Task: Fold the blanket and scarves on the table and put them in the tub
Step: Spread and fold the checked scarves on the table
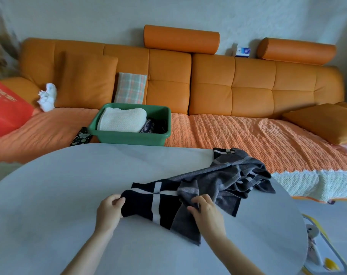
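Spreading scarf (pixel 204 187) on bench (pixel 69 195): left hand (pixel 109 210) pinching black end, right hand (pixel 205 210) gripping grey fold. Next likely: flattening, folding, carrying to green tub (pixel 129 135) on sofa.

Bare table (pixel 69 185) lies open toward the tub (pixel 129 133); scarf (pixel 228 175) crowds the right.

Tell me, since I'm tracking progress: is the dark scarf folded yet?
Not folded. The scarf lies rumpled across the table, both hands gripping its near end.
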